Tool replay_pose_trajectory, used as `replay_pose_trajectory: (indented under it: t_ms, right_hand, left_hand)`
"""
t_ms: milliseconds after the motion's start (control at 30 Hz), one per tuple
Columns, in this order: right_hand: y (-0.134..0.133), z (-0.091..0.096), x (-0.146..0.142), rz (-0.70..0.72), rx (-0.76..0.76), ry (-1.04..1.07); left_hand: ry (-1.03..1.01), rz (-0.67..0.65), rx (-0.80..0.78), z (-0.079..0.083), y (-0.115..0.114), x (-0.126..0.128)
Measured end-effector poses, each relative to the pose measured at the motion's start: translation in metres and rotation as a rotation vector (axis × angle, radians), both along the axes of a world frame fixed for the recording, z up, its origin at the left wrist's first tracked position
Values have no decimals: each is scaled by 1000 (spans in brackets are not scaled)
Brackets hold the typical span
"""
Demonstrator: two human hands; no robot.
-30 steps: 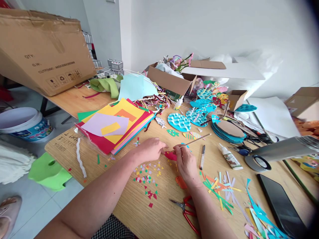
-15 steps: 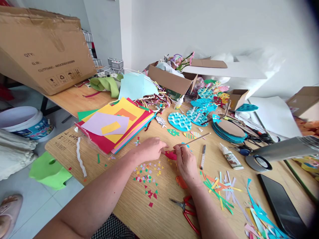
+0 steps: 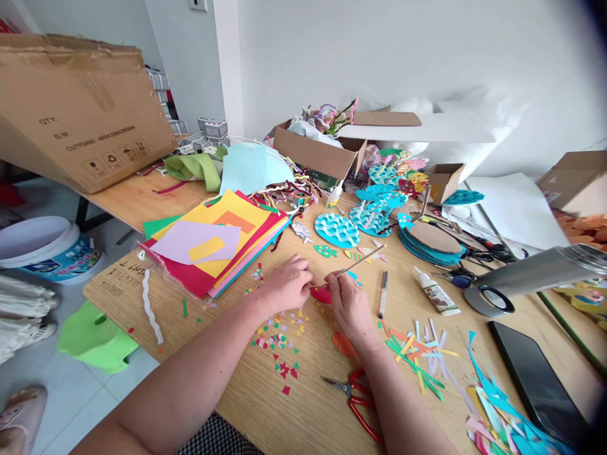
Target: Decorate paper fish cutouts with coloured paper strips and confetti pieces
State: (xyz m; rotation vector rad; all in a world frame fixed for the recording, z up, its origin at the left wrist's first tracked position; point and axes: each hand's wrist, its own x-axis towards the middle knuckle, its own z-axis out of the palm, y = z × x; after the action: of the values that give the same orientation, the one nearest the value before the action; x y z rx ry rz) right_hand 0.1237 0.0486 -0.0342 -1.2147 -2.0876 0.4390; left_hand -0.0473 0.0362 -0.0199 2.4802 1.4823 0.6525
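Observation:
My right hand [image 3: 349,306] pinches a thin wooden stick [image 3: 361,259] that slants up to the right. My left hand [image 3: 288,283] is closed, its bent fingertips at the stick's lower end; whatever they pinch is hidden. Beneath the stick, between both hands, lies a dark pink paper shape [image 3: 321,294], partly covered. An orange paper fish [image 3: 342,344] rests by my right wrist. Small coloured paper bits [image 3: 275,341] are scattered below my left hand. Red-handled scissors [image 3: 355,395] lie beside my right forearm. Past the hands are a green paper fish [image 3: 325,251] and a striped one [image 3: 356,256].
Coloured paper sheets [image 3: 213,234] are stacked at left. Blue wavy ovals [image 3: 336,230] lie farther back. On the right are a pen [image 3: 383,294], a glue bottle [image 3: 436,291], paper strips [image 3: 417,357], a phone [image 3: 531,373] and a grey metal flask [image 3: 526,275].
My left hand's fingers have curled in at the stick's lower end, where the index finger pointed before. The stick tilts slightly more steeply. The whole view has shifted a little.

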Motion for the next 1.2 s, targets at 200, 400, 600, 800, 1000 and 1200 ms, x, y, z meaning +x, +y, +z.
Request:
replay_pose_trajectory:
  t_ms: [200, 400, 600, 800, 1000, 1200]
  right_hand:
    - [1, -2, 0, 13, 17, 6]
    - [1, -1, -1, 31, 40, 8]
    - [1, -2, -2, 39, 41, 5]
    - [1, 0, -1, 35, 20, 29]
    - [0, 2, 0, -18, -24, 95]
    - [1, 1, 3, -67, -40, 131]
  left_hand:
    - [-120, 164, -73, -15, 8, 10]
    - [-172, 253, -102, -19, 12, 15]
    - [-157, 297, -115, -18, 12, 20]
    - [-154, 348, -137, -18, 12, 23]
    - [-150, 338, -123, -20, 12, 23]
    - [-145, 355, -120, -20, 12, 24]
